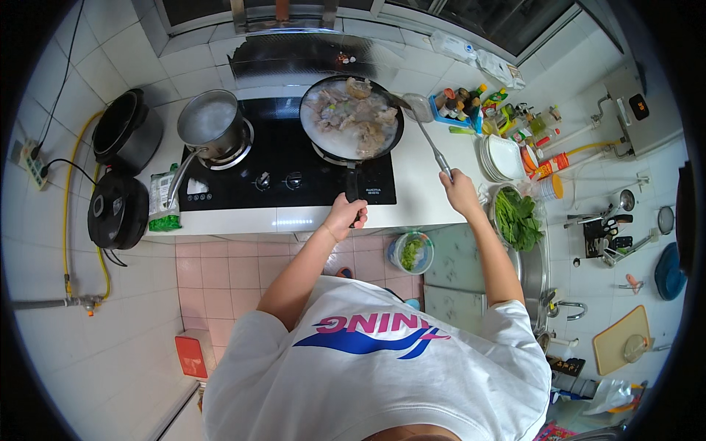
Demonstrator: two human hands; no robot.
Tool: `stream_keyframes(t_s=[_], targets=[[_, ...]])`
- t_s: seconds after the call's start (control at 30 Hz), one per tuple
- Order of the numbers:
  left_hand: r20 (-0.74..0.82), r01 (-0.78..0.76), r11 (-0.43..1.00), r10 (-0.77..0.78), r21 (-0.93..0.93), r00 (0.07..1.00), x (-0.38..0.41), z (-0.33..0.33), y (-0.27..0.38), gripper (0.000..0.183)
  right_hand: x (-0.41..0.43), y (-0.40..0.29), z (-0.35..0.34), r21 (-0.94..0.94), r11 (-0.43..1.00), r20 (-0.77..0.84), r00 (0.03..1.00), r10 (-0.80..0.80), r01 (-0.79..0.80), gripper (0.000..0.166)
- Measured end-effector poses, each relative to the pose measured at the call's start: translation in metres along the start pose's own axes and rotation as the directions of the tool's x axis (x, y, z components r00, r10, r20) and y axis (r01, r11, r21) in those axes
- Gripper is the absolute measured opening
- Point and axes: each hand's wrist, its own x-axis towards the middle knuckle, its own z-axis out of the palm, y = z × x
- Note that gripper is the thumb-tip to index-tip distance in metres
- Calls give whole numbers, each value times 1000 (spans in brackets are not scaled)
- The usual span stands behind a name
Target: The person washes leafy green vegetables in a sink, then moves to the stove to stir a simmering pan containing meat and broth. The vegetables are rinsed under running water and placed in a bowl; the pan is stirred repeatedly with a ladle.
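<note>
A black wok point(353, 118) sits on the right burner of the black glass gas hob point(248, 184), with chunks of meat point(370, 138) in cloudy, foamy liquid. My left hand point(346, 215) is closed around the wok's handle at the hob's front edge. In my right hand point(460, 192) is the metal handle of a spatula point(433, 144), slanting up and left; its dark blade rests at the wok's right rim, partly hidden. On the left burner stands a steel saucepan point(208, 120) of whitish liquid, its handle pointing toward the front left.
Left of the hob are a black pressure cooker pot point(129, 132), its lid point(117, 209) and a plastic packet point(164, 198). At right stand bottles in a blue basket point(455, 113), stacked white plates point(506, 158) and a bowl of leafy greens point(518, 218). A bin point(411, 252) stands on the floor.
</note>
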Motion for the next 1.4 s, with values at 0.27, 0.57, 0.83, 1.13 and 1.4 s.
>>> stream_keyframes(t_s=[0.27,0.57,0.83,1.13,1.4], targets=[[17,1,1000,-1,-14,1000,2,-5,-4,10,-31,1,13,-12,1000,106,994,5,-3,39],[14,7,1000,-7,-23,1000,4,-7,-6,10,-76,-23,-29,-143,989,222,975,-2,34,36],[2,4,1000,-4,-10,1000,3,-2,-3,14,-62,-33,-6,-64,998,200,980,2,11,39],[-12,-32,999,32,-39,999,3,-4,-4,15,-12,-72,-7,-10,970,32,969,-244,244,29],[2,-15,1000,15,-15,1000,3,-6,-5,11,96,-130,-4,-371,772,104,849,-518,516,47]])
